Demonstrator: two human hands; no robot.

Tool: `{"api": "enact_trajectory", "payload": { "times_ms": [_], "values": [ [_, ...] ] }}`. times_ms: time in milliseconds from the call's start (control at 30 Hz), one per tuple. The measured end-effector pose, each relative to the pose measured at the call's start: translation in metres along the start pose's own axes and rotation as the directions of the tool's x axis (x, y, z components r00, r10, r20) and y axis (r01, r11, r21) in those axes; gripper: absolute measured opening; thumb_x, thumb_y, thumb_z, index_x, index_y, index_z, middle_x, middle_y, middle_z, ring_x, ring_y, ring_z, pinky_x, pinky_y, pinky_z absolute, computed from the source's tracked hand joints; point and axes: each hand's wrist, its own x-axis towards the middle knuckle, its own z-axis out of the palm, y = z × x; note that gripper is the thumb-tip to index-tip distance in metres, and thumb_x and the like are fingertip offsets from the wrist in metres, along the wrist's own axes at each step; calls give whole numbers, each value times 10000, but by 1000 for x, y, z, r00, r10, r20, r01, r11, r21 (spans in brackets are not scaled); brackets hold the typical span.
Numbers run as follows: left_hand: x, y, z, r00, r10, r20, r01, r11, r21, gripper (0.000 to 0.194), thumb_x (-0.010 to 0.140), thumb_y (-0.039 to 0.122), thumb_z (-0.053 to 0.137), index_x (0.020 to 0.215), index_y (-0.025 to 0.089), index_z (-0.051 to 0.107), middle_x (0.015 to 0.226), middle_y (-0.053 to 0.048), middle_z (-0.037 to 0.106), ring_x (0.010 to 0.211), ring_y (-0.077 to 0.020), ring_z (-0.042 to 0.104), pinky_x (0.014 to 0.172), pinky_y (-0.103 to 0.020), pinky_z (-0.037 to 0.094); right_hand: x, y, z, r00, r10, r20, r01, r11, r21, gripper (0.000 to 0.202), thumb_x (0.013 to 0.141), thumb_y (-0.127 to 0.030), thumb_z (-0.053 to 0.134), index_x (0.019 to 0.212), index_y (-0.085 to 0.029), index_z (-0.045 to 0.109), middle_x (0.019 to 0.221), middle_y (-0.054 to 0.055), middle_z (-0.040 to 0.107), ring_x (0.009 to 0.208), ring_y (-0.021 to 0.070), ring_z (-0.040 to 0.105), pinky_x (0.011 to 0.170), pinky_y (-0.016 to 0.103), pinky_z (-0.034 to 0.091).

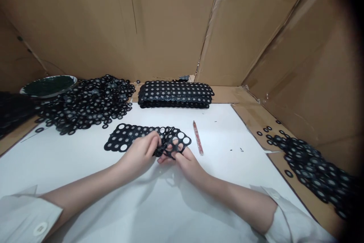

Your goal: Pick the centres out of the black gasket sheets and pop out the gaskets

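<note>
The sheet [131, 134] lies at the middle of the frame, its left part flat on the white surface [216, 125] and its right part bunched up and lifted between two hands. The left hand [142, 149] has its fingers clamped on the bunched part; the right hand [189, 164] pinches the near right edge, fingers partly hidden behind the holes. Gripping it close together from both sides probably keeps such a floppy piece steady, while the flat part rests its weight. Just right of it lies a red pen [198, 138], seemingly within easy reach. Beyond, at upper centre, a stack [174, 94] of similar sheets sits squared up, likely to save room. Loose rings are heaped in a pile [91, 101] at left, beside a dish [48, 86], and another heap [315, 169] lies at lower right, both apparently kept aside to leave working room.
</note>
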Motion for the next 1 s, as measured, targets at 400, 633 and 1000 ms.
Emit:
{"api": "enact_trajectory", "payload": {
  "times_ms": [400,633,1000],
  "values": [
    [-15,-7,8,998,-21,53,8,976,219,280,879,341,220,714,208,403,712,-15,544,632,-169,521,559,-275,347,1,5,-4,998,28,-54,-22,995,94,101,690,-162,500,754,-161,578,745,4,635,708,132,600,746,285,432],
    [-13,-8,9,986,4,167,-13,998,57,227,847,402,333,764,207,414,752,-9,550,679,-169,527,582,-269,373,-1,1,1,994,89,-63,-73,974,216,173,635,-124,514,783,-168,592,745,-1,633,711,134,593,676,254,432],
    [-11,-9,-5,969,160,-188,-115,966,233,200,878,291,300,852,204,477,734,1,590,643,-143,549,590,-249,397,-3,10,0,998,42,-52,-35,992,121,86,662,-127,465,721,-176,503,679,-15,592,634,131,573,644,269,432]
  ]
}}
